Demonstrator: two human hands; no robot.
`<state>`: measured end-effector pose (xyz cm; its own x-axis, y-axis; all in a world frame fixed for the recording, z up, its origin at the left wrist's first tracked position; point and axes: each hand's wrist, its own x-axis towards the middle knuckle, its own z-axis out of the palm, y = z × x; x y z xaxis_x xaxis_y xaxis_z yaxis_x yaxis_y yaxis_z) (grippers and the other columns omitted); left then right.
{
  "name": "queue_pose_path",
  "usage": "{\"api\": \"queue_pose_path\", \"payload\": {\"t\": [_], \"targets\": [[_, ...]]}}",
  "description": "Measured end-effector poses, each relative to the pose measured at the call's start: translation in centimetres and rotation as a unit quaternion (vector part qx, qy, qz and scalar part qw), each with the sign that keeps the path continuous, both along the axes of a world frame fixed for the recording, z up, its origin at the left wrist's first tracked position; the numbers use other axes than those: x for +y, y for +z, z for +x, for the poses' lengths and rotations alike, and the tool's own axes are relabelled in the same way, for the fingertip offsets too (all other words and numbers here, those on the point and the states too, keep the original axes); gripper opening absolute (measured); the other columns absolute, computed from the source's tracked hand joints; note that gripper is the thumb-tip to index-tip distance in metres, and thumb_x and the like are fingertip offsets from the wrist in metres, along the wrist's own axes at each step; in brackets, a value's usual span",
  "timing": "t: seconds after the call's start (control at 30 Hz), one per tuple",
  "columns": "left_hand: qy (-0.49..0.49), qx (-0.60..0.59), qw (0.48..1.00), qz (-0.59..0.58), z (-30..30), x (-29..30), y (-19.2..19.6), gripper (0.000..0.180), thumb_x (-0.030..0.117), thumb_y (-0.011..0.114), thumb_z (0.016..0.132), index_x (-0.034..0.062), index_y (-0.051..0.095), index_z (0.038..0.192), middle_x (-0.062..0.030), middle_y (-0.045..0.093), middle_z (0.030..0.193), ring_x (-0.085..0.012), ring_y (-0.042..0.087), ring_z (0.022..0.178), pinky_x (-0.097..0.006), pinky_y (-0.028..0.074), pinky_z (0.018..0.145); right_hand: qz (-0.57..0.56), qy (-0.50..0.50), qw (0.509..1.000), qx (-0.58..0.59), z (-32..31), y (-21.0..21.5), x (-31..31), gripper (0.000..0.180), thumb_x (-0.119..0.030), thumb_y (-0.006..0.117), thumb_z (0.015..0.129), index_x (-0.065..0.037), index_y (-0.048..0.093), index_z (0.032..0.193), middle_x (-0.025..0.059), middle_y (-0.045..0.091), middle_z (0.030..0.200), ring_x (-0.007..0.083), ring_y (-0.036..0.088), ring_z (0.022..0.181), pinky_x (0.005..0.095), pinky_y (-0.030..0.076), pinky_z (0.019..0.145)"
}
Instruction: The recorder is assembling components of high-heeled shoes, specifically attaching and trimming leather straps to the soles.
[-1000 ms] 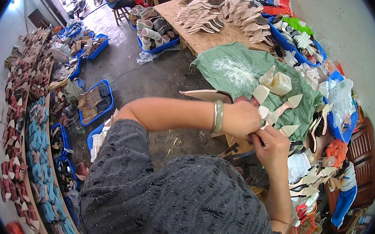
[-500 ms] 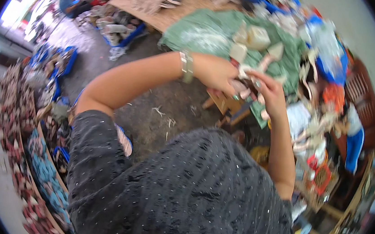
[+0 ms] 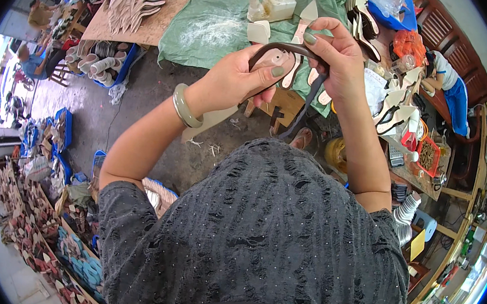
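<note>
One pinkish insole (image 3: 278, 60) sits between twelve and one o'clock from the view's centre, much of it covered by the left hand (image 3: 230, 81), whose thumb presses its face with fingers curled behind. Toward eleven o'clock a pale flat piece (image 3: 216, 120) shows below that wrist; whether it belongs to the insole, I cannot tell. Between one and two o'clock, the right hand (image 3: 341, 60) pinches a dark brown strip (image 3: 294, 48), its own fingers hiding where the strip joins the greyish tail (image 3: 306, 106) hanging beneath. The insole's visible end is rounded and smooth, with small dark marks, and the strip arches around its rim.
</note>
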<state>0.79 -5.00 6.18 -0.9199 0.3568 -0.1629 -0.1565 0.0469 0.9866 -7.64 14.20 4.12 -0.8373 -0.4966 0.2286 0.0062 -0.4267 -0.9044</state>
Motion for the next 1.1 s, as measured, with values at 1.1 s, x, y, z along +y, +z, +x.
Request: {"api": "queue_pose_path", "payload": {"t": [1.1], "targets": [[0.302, 0.242, 0.896, 0.219, -0.3, 2.1, -1.5, 0.019, 0.013, 0.056, 0.092, -0.0015, 0.051, 0.103, -0.0128, 0.063, 0.09, -0.0264, 0.062, 0.093, -0.037, 0.048, 0.085, 0.142, -0.138, 0.962, 0.187, 3.6, -1.9, -5.5, 0.017, -0.015, 0.066, 0.082, -0.006, 0.07, 0.096, 0.0094, 0.067, 0.078, 0.0119, 0.061, 0.068, 0.0257, 0.048, 0.061]]}}
